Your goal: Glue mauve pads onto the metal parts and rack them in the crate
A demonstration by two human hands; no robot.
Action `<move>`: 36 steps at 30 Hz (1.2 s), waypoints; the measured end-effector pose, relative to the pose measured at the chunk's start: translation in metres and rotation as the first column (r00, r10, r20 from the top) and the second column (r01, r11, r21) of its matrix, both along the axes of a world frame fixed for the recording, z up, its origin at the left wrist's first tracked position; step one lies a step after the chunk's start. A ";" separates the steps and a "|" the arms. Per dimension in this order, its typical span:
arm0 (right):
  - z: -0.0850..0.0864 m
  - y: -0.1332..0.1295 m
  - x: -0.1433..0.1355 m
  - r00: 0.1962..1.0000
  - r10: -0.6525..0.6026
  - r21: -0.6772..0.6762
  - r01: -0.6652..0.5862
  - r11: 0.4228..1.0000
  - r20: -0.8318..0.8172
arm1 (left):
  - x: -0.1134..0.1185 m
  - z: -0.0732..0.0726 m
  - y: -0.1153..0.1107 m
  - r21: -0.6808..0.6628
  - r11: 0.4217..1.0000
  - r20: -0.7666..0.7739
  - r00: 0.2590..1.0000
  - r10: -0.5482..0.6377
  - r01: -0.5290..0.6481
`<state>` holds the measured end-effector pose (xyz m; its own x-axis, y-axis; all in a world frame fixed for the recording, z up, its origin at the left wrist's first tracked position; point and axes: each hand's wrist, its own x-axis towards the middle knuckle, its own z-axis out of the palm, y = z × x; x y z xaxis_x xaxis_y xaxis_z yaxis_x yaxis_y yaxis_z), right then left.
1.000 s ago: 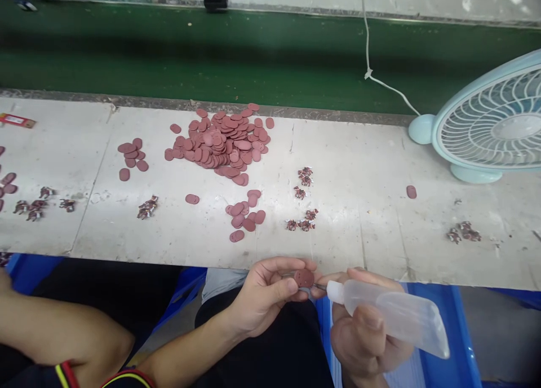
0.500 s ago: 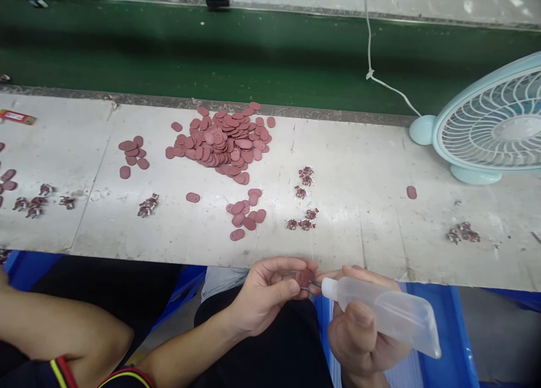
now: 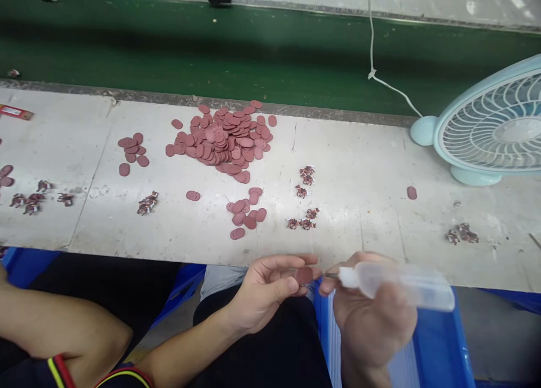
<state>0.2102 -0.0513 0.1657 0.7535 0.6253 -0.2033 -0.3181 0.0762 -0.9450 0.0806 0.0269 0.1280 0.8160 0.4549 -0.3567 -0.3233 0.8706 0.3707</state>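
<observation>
Between the thumb and fingers of my left hand [image 3: 264, 295] is a reddish-brown oval disc [image 3: 304, 275], just off the table's front edge. My right hand [image 3: 372, 314] grips a translucent squeeze bottle [image 3: 406, 283], whose thin metal tip points left at the disc with a small gap between them. On the table [image 3: 338, 162] lie a large heap of such discs [image 3: 228, 140] and a smaller group [image 3: 249, 210] nearer my hands. Small brown-and-white figures [image 3: 306, 224] stand or lie right of that group.
A light blue fan [image 3: 471, 176] stands at the right, its white cable [image 3: 372, 44] running up over the green strip. Another person's arm [image 3: 63, 314] is at the lower left. A blue bin [image 3: 439, 337] sits below the table edge.
The bottle in my right hand has moved right, away from the disc, and turned closer to level. My left hand has stayed nearly in place with the disc.
</observation>
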 end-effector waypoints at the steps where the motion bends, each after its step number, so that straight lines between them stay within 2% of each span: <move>1: 0.001 0.005 0.012 0.989 -0.005 0.065 0.014 0.998 -0.149 | 0.000 0.000 0.001 -0.001 1.000 0.000 1.000 -0.005 0.005; 2: -0.001 0.009 0.026 0.943 0.016 0.145 0.034 0.989 -0.332 | -0.001 -0.001 0.001 -0.003 1.000 -0.001 1.000 -0.010 0.010; 3: -0.007 0.011 0.042 0.852 0.068 0.229 0.063 0.971 -0.520 | -0.002 -0.002 0.002 -0.005 1.000 -0.006 1.000 -0.014 0.014; 5: -0.029 0.013 0.077 0.554 0.246 0.394 0.164 0.904 -0.795 | -0.003 -0.003 0.004 -0.003 1.000 -0.030 0.999 -0.010 0.010; 7: -0.055 0.011 0.107 0.251 0.422 0.481 0.257 0.838 -0.871 | -0.006 -0.006 0.006 0.002 1.000 -0.063 0.998 0.004 -0.004; 8: -0.066 0.009 0.117 0.161 0.481 0.507 0.291 0.811 -0.862 | -0.007 -0.007 0.008 0.005 1.000 -0.079 0.997 0.012 -0.012; 9: -0.073 0.007 0.123 0.117 0.523 0.532 0.299 0.792 -0.844 | -0.009 -0.009 0.010 0.008 1.000 -0.095 0.995 0.021 -0.021; 10: -0.076 0.006 0.124 0.138 0.542 0.557 0.288 0.779 -0.829 | -0.012 -0.010 0.012 0.012 0.999 -0.112 0.993 0.032 -0.030; 11: -0.075 0.005 0.122 0.236 0.526 0.575 0.256 0.777 -0.817 | -0.014 -0.012 0.014 0.016 0.999 -0.131 0.990 0.043 -0.041; 12: -0.071 0.005 0.115 0.411 0.465 0.567 0.170 0.806 -0.784 | -0.017 -0.013 0.016 0.017 0.998 -0.151 0.987 0.056 -0.054; 13: -0.064 0.006 0.106 0.616 0.376 0.514 0.054 0.856 -0.692 | -0.019 -0.014 0.018 0.018 0.998 -0.168 0.983 0.068 -0.066; 14: -0.056 0.009 0.096 0.787 0.284 0.418 -0.036 0.908 -0.548 | -0.022 -0.015 0.020 0.019 0.997 -0.183 0.980 0.080 -0.078; 15: -0.049 0.012 0.087 0.909 0.207 0.288 -0.102 0.952 -0.362 | -0.023 -0.015 0.022 0.019 0.996 -0.194 0.977 0.090 -0.088; 16: -0.042 0.017 0.078 0.973 0.172 0.132 -0.153 0.979 -0.150 | -0.025 -0.015 0.023 0.020 0.995 -0.198 0.976 0.097 -0.094; 17: -0.037 0.023 0.072 0.978 0.195 -0.042 -0.193 0.980 0.068 | -0.026 -0.015 0.024 0.022 0.995 -0.197 0.975 0.104 -0.101; 18: -0.034 0.029 0.068 0.924 0.267 -0.227 -0.207 0.952 0.275 | -0.026 -0.014 0.025 0.025 0.994 -0.192 0.975 0.109 -0.107; 19: -0.033 0.036 0.067 0.818 0.362 -0.404 -0.176 0.898 0.448 | -0.026 -0.014 0.026 0.027 0.993 -0.186 0.976 0.115 -0.112; 20: -0.034 0.042 0.067 0.680 0.467 -0.557 -0.103 0.824 0.566 | -0.026 -0.013 0.026 0.029 0.993 -0.180 0.976 0.121 -0.118; 21: -0.036 0.048 0.069 0.566 0.551 -0.653 -0.028 0.757 0.614 | -0.026 -0.013 0.027 0.031 0.992 -0.178 0.976 0.126 -0.122; 22: -0.040 0.053 0.070 0.513 0.594 -0.701 0.020 0.713 0.620 | -0.025 -0.012 0.026 0.032 0.992 -0.178 0.975 0.129 -0.126; 24: -0.048 0.060 0.074 0.501 0.612 -0.735 0.075 0.674 0.612 | -0.024 -0.011 0.026 0.028 0.991 -0.188 0.973 0.132 -0.129; 26: -0.055 0.066 0.076 0.502 0.616 -0.747 0.096 0.658 0.607 | -0.024 -0.009 0.025 0.015 0.992 -0.200 0.972 0.125 -0.125; 30: -0.058 0.073 0.080 0.524 0.614 -0.739 0.046 0.672 0.590 | -0.023 -0.008 0.024 0.007 0.994 -0.223 0.969 0.105 -0.106; 34: -0.039 0.065 0.082 0.587 0.605 -0.722 -0.050 0.690 0.537 | -0.024 -0.009 0.023 0.019 0.994 -0.217 0.970 0.113 -0.112; 36: -0.023 0.054 0.076 0.673 0.553 -0.645 -0.146 0.750 0.491 | -0.023 -0.009 0.023 0.023 0.994 -0.208 0.971 0.114 -0.111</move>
